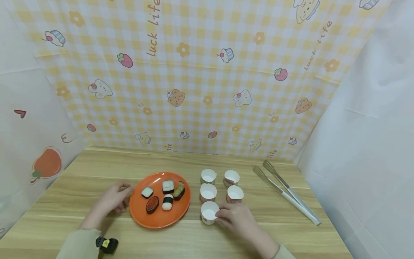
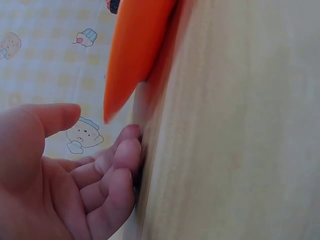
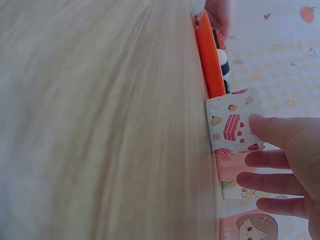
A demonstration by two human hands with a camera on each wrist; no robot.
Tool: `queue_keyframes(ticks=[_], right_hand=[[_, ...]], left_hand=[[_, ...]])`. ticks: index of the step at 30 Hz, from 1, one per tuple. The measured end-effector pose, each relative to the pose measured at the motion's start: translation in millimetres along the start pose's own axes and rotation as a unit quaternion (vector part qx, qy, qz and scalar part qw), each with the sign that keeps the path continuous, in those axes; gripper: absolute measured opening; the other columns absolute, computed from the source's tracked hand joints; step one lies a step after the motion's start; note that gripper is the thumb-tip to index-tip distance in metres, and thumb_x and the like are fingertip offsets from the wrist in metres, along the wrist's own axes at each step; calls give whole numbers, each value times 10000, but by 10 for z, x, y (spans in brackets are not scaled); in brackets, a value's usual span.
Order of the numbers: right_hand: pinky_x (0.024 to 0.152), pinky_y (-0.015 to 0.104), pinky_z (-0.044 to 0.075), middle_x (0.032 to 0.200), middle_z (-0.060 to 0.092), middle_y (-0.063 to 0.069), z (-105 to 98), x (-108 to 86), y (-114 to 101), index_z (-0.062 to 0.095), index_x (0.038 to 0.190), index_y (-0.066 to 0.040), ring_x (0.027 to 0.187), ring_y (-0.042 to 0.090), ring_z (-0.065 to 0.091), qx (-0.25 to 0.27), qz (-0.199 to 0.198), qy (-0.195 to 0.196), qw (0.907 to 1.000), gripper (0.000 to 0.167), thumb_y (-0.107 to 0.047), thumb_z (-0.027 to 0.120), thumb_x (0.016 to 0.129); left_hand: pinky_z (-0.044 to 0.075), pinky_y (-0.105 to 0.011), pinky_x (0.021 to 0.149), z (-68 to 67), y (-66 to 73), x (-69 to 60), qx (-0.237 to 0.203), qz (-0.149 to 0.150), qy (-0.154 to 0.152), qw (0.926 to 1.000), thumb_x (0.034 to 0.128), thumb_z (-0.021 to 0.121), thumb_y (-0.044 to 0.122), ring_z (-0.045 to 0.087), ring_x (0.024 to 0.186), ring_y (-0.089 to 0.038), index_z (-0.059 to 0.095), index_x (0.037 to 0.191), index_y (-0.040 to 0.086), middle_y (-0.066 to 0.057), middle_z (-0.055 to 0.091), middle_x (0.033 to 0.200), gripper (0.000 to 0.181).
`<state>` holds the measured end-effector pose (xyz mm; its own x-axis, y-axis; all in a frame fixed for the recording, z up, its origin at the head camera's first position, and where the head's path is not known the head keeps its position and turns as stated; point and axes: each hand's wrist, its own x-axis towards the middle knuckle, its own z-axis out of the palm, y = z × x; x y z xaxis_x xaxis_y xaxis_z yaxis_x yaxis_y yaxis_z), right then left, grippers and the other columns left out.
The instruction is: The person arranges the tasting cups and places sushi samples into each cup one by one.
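Observation:
My left hand [image 1: 113,198] is beside the left rim of the orange plate [image 1: 158,222], its fingers loosely bent. The left wrist view shows the hand [image 2: 75,175] with a gap between its thumb and the plate [image 2: 137,50], nothing held. Several sushi pieces, one topped red [image 1: 152,204], lie on the plate. My right hand [image 1: 237,219] is at the right side of the front-left paper cup [image 1: 208,213]. In the right wrist view, the thumb of this hand [image 3: 300,160] touches the upright cup [image 3: 232,125] near its rim; the other fingers extend alongside, not wrapped round it.
Behind the front cup stand two more in a line, the middle one [image 1: 208,193] nearest. Two cups, one of them whitish inside [image 1: 235,193], are to their right. Metal tongs [image 1: 288,194] lie at the right. A black sushi-like piece [image 1: 109,245] is by the left sleeve.

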<state>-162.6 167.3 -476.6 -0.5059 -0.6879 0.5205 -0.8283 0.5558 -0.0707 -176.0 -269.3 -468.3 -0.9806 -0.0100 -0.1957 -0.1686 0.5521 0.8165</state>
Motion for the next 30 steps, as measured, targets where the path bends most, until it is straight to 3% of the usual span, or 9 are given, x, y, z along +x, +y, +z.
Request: queue_keyframes(ticks=[16, 23, 30], right_hand=[[620, 262, 517, 900, 686, -77, -17, 22, -25, 747, 839, -206, 772, 64, 640, -77, 46, -113, 9999, 156, -247, 830, 714], [650, 290, 520, 924, 696, -61, -18, 17, -15, 748, 862, -202, 800, 100, 649, -95, 27, -94, 9999, 167, -267, 820, 726], [652, 301, 531, 945, 700, -48, -56, 21, -21, 743, 900, -190, 803, 118, 659, -16, 99, -134, 9999, 198, -276, 817, 737]], left_hand=[[519, -323, 471, 36, -34, 27, -780, 188, -717, 9942, 1006, 480, 236, 599, 520, -225, 306, 1342, -162, -115, 603, 709, 549], [517, -304, 477, 35, -55, 46, -924, 124, -930, 9913, 998, 487, 205, 604, 520, -214, 283, 1357, -171, -111, 611, 698, 559], [523, -299, 480, 0, -121, 95, -1106, 415, -1549, 9808, 1009, 463, 176, 616, 528, -208, 216, 1371, -205, -120, 626, 678, 581]])
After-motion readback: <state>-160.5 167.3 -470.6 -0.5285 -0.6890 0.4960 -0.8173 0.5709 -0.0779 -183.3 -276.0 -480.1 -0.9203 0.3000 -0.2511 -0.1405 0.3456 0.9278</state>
